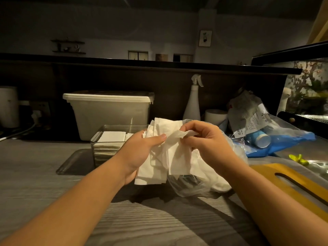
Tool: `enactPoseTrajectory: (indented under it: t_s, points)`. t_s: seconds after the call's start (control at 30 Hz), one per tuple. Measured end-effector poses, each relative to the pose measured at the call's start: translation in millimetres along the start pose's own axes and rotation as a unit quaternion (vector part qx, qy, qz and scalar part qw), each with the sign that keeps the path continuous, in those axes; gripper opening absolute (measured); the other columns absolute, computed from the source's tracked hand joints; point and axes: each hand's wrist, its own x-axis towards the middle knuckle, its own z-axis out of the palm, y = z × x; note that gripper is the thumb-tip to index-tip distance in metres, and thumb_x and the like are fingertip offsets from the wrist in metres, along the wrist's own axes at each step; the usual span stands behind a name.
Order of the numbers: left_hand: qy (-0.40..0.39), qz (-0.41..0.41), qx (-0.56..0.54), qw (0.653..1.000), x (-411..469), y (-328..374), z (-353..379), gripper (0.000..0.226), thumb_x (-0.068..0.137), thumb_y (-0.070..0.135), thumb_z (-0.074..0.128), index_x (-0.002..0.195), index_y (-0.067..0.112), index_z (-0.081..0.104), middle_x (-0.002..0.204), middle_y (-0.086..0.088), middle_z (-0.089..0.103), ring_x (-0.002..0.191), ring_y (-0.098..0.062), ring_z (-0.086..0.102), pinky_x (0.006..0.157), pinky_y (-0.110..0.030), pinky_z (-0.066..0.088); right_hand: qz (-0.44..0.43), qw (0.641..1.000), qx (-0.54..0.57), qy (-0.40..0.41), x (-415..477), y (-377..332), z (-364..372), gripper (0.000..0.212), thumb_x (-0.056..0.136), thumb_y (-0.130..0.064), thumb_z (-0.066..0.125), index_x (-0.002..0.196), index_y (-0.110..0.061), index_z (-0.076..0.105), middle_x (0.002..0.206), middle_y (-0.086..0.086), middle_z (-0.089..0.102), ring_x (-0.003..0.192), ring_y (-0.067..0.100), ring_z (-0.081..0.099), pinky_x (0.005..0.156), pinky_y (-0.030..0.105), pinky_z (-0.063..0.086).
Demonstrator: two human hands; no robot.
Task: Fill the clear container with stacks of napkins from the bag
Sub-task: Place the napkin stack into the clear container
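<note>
Fingers of the left hand clamp a loose napkin stack above the bag, near the part-filled clear container; the right hand pinches one crumpled sheet. Soft, light paper, likely to fan: grip mid-stack.

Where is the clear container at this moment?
In the head view, the clear container stands left of centre, just beyond the left hand and in front of the lidded white bin.
</note>
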Motion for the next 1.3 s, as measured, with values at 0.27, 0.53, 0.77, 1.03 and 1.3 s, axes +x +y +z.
enactPoseTrajectory:
  t_s: [0.27, 0.53, 0.77, 1.03, 1.3]
  points:
    - [-0.021, -0.020, -0.005, 1.000, -2, 1, 1, 0.015, 0.096, 0.026, 0.060, 0.109, 0.020, 0.064, 0.072, 0.002, 0.075, 0.061, -0.014, 0.072, 0.045, -0.024, 0.053, 0.000, 0.999, -0.030, 0.043, -2, -5, 0, 0.019, 0.086, -0.003, 0.072, 0.095, -0.019, 0.067, 0.102, -0.003, 0.070, 0.098, 0.016, 0.067, 0.089, 0.037, 0.059]
    - [-0.047, -0.022, 0.007, 0.999, -4, -1, 2, 0.037, 0.083, 0.036, 0.070, 0.115, 0.018, 0.064, 0.094, -0.006, 0.077, 0.085, -0.025, 0.075, 0.070, -0.041, 0.060, -0.049, 0.990, -0.106, 0.075, -3, 2, 5, 0.027, 0.084, -0.014, 0.077, 0.106, -0.024, 0.065, 0.107, -0.009, 0.067, 0.098, 0.011, 0.063, 0.083, 0.029, 0.060]
    - [0.027, -0.064, -0.031, 0.997, 0, 2, -7, 0.019, 0.087, 0.016, 0.072, 0.105, 0.013, 0.068, 0.088, -0.012, 0.077, 0.076, -0.031, 0.075, 0.062, -0.040, 0.059, -0.188, 0.962, -0.198, 0.018, -11, -2, 1, 0.023, 0.084, -0.046, 0.061, 0.097, -0.028, 0.066, 0.103, -0.016, 0.058, 0.104, 0.009, 0.053, 0.082, 0.010, 0.038]
    - [0.019, -0.087, -0.021, 0.996, 2, 2, -12, 0.036, 0.083, 0.021, 0.075, 0.117, 0.013, 0.066, 0.101, -0.017, 0.075, 0.091, -0.038, 0.073, 0.087, -0.061, 0.055, -0.192, 0.963, -0.191, -0.005, -11, 2, 6, 0.009, 0.090, -0.021, 0.070, 0.094, -0.029, 0.069, 0.089, -0.018, 0.065, 0.089, 0.006, 0.059, 0.074, 0.014, 0.045]
    - [0.031, -0.095, -0.043, 0.994, 1, 1, -9, 0.024, 0.087, 0.023, 0.071, 0.109, 0.013, 0.068, 0.089, -0.012, 0.077, 0.072, -0.028, 0.074, 0.058, -0.036, 0.057, -0.080, 0.995, -0.036, 0.056, -6, 3, 6, 0.014, 0.094, -0.015, 0.066, 0.099, -0.025, 0.075, 0.094, -0.009, 0.074, 0.092, 0.007, 0.068, 0.080, 0.022, 0.058]
